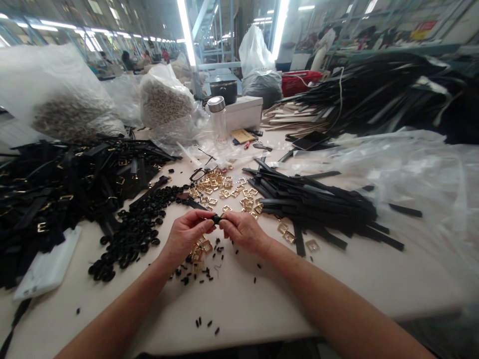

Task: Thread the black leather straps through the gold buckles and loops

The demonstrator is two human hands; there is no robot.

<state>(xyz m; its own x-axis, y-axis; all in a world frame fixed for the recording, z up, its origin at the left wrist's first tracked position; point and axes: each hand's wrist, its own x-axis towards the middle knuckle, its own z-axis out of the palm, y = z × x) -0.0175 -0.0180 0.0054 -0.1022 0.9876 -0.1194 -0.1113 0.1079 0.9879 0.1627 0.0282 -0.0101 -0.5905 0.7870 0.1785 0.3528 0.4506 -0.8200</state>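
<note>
Both hands meet over the middle of the table. My left hand (pixel 186 234) and my right hand (pixel 242 230) each pinch one small black piece (pixel 216 218) between thumb and fingertips. What the piece is, a loop or a strap end, is too small to tell. Gold square buckles (pixel 220 188) lie scattered just beyond the hands, and a few more sit under my left hand. Black rings (pixel 134 227) are heaped to the left. A bundle of black straps (pixel 318 199) lies to the right.
A large pile of black straps with gold buckles (pixel 60 189) fills the left side. Clear bags of metal parts (pixel 164 102), a bottle (pixel 218 119) and a white box (pixel 243 112) stand at the back. Crumpled clear plastic (pixel 422 184) covers the right. Tiny black bits dot the tabletop (pixel 239 299).
</note>
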